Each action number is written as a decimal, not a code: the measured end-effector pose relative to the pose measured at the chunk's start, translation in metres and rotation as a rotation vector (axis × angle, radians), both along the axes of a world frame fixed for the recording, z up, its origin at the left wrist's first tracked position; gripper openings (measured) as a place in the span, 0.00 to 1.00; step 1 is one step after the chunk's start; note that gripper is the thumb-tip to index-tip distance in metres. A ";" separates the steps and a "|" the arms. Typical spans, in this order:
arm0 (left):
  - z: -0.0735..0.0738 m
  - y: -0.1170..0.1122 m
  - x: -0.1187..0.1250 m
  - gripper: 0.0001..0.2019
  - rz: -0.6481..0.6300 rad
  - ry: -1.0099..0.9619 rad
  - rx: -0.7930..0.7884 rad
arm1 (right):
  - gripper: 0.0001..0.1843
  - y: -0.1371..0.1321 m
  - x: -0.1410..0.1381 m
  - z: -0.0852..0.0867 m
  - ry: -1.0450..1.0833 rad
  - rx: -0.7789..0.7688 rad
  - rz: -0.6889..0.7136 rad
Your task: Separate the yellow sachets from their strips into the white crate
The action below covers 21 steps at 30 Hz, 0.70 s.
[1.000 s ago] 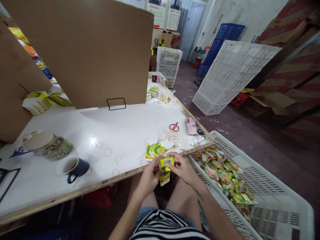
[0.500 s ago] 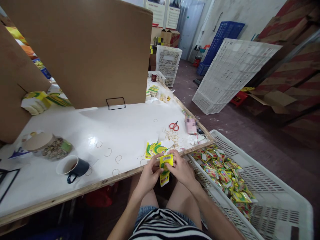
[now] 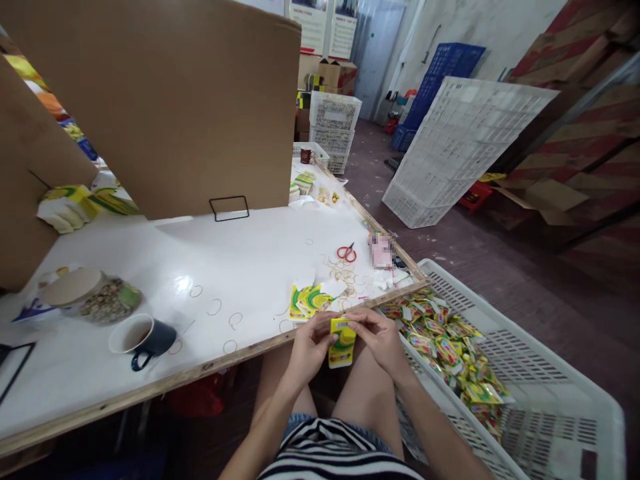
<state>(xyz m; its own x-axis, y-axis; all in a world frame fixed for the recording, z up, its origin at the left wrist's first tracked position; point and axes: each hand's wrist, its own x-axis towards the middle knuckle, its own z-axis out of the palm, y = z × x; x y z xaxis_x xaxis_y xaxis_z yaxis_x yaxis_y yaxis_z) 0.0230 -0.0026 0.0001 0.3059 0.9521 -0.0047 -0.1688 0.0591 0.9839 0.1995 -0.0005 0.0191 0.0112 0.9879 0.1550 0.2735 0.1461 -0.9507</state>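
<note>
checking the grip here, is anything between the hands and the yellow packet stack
Nothing visible stands between them. The left hand and the right hand both hold the yellow packet stack directly, one on each side of it, just off the near edge of the table and above the lap.

Pink item [image 3: 383, 251] at three o'clock of the scissors [image 3: 347, 253] blurred out, white crate [image 3: 545, 410] at five o'clock cut by the edge, yellow packet [image 3: 343, 343] partly covered by left hand [image 3: 309, 347] and right hand [image 3: 383, 340], print unreadable
</note>
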 end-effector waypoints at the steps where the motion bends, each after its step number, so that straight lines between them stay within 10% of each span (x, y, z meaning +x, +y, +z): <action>1: -0.003 0.008 0.002 0.17 0.022 0.154 0.079 | 0.09 0.001 0.012 0.003 -0.096 0.062 -0.079; 4: -0.017 0.040 0.003 0.22 0.149 0.768 0.207 | 0.13 0.005 0.050 0.009 -0.451 0.251 -0.403; 7: -0.036 0.069 0.005 0.25 0.259 0.982 0.124 | 0.16 0.005 0.069 0.005 -0.595 0.264 -0.434; 13: -0.059 0.083 0.011 0.15 0.321 1.049 0.033 | 0.16 -0.002 0.041 -0.023 -0.421 0.091 -0.296; 21: -0.021 0.049 -0.001 0.06 0.285 0.726 0.101 | 0.22 0.013 -0.020 -0.014 -0.406 0.202 -0.098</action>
<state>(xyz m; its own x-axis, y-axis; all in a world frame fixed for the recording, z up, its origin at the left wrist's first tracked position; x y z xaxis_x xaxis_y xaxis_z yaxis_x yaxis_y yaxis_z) 0.0217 0.0460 -0.0210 0.0029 0.9998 -0.0192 0.5231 0.0148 0.8521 0.1791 0.0127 0.0047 0.0014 0.9347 0.3554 0.6399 0.2723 -0.7186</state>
